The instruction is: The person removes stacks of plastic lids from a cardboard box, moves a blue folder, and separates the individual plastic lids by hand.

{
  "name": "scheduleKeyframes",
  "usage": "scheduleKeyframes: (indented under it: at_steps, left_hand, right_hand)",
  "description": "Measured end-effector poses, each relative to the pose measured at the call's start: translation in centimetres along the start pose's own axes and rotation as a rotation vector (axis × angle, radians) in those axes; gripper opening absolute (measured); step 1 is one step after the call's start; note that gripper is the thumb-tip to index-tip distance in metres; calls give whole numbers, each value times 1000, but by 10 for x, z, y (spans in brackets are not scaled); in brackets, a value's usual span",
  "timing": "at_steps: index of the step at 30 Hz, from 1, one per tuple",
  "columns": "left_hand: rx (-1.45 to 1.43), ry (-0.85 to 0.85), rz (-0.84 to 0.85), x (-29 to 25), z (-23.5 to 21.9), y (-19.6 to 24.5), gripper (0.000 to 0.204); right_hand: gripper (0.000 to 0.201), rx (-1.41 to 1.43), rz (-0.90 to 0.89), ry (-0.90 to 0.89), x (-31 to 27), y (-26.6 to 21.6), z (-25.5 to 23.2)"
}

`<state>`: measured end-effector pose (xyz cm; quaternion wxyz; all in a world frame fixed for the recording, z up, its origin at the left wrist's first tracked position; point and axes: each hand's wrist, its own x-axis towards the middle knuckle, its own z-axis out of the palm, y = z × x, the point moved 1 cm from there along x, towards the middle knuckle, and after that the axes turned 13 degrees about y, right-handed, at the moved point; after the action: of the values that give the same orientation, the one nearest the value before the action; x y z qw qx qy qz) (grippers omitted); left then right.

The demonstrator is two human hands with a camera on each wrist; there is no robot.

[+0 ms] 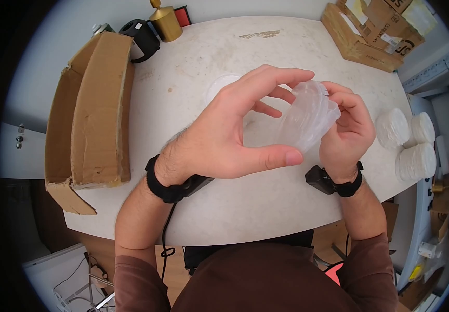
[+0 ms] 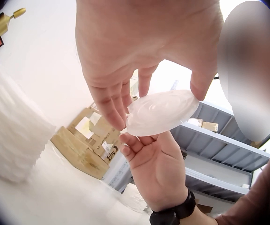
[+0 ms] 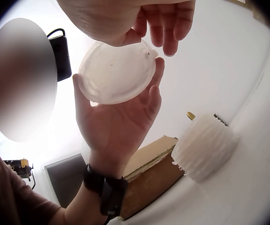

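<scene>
A round, translucent plastic lid point(image 1: 307, 117) is held tilted above the table between both hands. My left hand point(image 1: 224, 130) spans it, thumb at the near edge and fingertips at the far edge. On the other side, my right hand point(image 1: 349, 122) pinches the rim with curled fingers. In the right wrist view, the lid point(image 3: 118, 72) shows its flat face and a small tab near the right fingertips. Partly hidden behind my left hand, a white round stack point(image 1: 222, 83) stands on the table; its ridged side shows in the left wrist view.
Several white wrapped round stacks point(image 1: 416, 161) stand at the table's right edge. A long open cardboard box point(image 1: 100, 112) occupies the left side. More cardboard boxes point(image 1: 375, 34) sit at the back right. A black cylinder point(image 1: 141, 41) and a brass canister point(image 1: 166, 25) stand at the back left.
</scene>
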<state>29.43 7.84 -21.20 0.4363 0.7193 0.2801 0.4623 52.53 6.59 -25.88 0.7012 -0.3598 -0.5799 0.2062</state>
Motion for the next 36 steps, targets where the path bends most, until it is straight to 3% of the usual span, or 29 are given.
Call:
scheduleKeyframes:
  at_steps: [11,14,16,20,23,26,30,32,36]
  left_hand:
    - [-68,42,-58,1,1,0,101]
    - [-74,48,-75,1,1,0,97]
    - [5,90,-46,0,2,0,92]
    - [113,125,15,1,-4,3,88]
    - [175,220,49,5,-12,5,85]
    - [490,445,88,7,-24,9,76]
    - [782,414,44,4,-29,6,71]
    - [936,247,-41,-2,-25,-6,67]
    - [995,94,-159,-7,-15,-10,66]
  right_hand:
    - [22,128,0,-36,-3,-7,1]
    - [30,174,57,61,-1,-11,5]
    - [31,155,52,-38,2,-12,7]
    - [27,56,41,-55,0,-5,7]
    - [21,54,-2,-78,0,1,4]
    - [19,35,43,-42,-1,4,2]
    - [16,12,49,91,1,3,1]
    - [15,-5,66,120,1,2,2]
    - [15,16,50,105,1,1,4]
